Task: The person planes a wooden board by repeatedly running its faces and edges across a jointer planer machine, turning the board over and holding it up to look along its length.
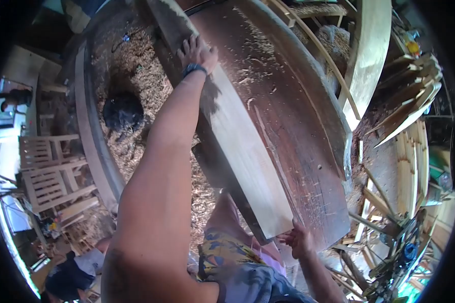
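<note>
A long pale plank (247, 144) with a dark stained patch runs diagonally from the top centre to the lower middle, over a wide brown wooden surface (298, 131) strewn with shavings. My left hand (197, 53), a dark band at its wrist, lies on the plank's upper part with the fingers spread. At the plank's near end my right hand (299, 241) touches the corner, its fingers bent round the edge. The plank's darker side face (220, 166) shows to the left. What the right fingertips do under the end is partly hidden.
Wood shavings (141, 76) cover the ground at left, with a dark object (123, 112) on them. Slatted wooden frames (50, 174) stand farther left. Another person (73, 275) is at the lower left. Boards (412, 161) and scrap pieces lie at right.
</note>
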`<state>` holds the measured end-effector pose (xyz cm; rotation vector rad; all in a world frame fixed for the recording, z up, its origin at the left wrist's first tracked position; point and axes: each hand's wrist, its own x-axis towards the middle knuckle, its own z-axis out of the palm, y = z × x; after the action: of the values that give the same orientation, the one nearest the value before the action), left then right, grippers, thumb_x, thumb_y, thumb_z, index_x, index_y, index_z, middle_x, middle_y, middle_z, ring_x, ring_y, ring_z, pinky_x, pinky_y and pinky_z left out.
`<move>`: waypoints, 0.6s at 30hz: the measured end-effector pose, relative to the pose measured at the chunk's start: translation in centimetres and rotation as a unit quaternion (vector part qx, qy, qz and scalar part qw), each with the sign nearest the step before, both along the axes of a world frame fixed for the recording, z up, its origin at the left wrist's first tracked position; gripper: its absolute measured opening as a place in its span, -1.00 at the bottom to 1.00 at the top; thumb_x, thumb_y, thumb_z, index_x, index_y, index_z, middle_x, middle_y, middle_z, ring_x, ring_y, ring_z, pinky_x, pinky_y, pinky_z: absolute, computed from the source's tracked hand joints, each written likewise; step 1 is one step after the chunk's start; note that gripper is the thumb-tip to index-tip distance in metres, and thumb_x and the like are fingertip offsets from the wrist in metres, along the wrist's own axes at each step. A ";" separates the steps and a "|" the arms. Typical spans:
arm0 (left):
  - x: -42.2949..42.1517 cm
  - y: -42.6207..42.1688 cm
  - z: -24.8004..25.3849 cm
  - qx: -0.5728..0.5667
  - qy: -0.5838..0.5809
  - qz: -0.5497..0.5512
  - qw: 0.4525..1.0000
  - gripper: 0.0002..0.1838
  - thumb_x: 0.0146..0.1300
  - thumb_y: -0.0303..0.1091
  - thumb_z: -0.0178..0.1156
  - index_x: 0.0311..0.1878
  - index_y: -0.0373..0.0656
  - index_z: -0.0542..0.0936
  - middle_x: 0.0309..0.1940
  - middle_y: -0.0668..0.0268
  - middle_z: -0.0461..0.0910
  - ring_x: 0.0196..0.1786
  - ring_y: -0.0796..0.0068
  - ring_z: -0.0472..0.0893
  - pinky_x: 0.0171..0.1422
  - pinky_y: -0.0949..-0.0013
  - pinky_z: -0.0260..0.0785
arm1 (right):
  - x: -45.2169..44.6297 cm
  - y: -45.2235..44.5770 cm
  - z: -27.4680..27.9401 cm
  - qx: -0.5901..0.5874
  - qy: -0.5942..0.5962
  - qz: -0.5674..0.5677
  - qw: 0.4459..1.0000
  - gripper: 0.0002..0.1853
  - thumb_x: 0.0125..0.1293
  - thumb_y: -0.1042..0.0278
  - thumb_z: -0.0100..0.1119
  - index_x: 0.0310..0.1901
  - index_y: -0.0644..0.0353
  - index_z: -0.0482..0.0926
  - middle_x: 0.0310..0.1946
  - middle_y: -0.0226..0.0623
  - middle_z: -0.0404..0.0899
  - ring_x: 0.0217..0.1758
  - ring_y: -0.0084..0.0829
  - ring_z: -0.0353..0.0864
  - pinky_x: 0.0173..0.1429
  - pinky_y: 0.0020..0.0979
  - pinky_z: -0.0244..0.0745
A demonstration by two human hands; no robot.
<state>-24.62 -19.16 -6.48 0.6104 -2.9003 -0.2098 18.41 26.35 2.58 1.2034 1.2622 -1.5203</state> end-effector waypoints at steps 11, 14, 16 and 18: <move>0.8 -4.5 -0.6 0.242 0.151 -0.036 0.958 -0.27 0.47 0.17 0.09 0.48 -0.21 0.44 0.52 0.03 0.38 0.58 -0.04 0.30 0.67 0.08 0.14 | -5.5 -2.6 -0.8 0.112 0.121 0.143 0.976 -0.38 0.39 -0.15 0.27 0.15 0.32 0.49 -0.11 0.01 0.68 -0.06 -0.13 0.74 0.06 -0.13 0.63; 13.8 -0.6 -0.6 0.369 0.251 0.006 0.895 -0.28 0.46 -0.01 0.21 0.47 -0.36 0.37 0.48 -0.21 0.35 0.52 -0.13 0.36 0.63 0.03 0.20 | -4.6 -4.1 -0.8 0.400 0.436 0.423 0.687 -0.22 0.30 -0.01 0.42 0.41 0.29 0.39 0.36 0.23 0.40 0.43 0.15 0.42 0.42 0.12 0.37; 22.0 2.9 -3.0 0.379 0.253 0.066 0.888 -0.29 0.47 -0.03 0.20 0.46 -0.39 0.33 0.41 -0.26 0.39 0.47 -0.26 0.39 0.60 -0.03 0.24 | -4.1 -6.1 -0.8 0.437 0.552 0.505 0.500 -0.12 0.26 -0.10 0.38 0.49 0.27 0.36 0.55 0.33 0.11 0.63 0.29 0.08 0.59 0.23 0.08; 28.1 6.4 -4.1 0.435 0.116 0.140 0.882 -0.28 0.49 -0.03 0.14 0.49 -0.36 0.25 0.42 -0.28 0.34 0.37 -0.38 0.44 0.49 -0.14 0.34 | -4.9 -8.2 -1.3 0.430 0.573 0.562 0.413 -0.09 0.27 -0.21 0.32 0.49 0.27 0.35 0.55 0.33 0.13 0.62 0.32 0.08 0.60 0.24 0.05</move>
<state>3.50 -12.75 -10.59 1.0148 -2.3189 -1.4623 13.55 18.16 1.31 -0.7968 3.0011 -0.2517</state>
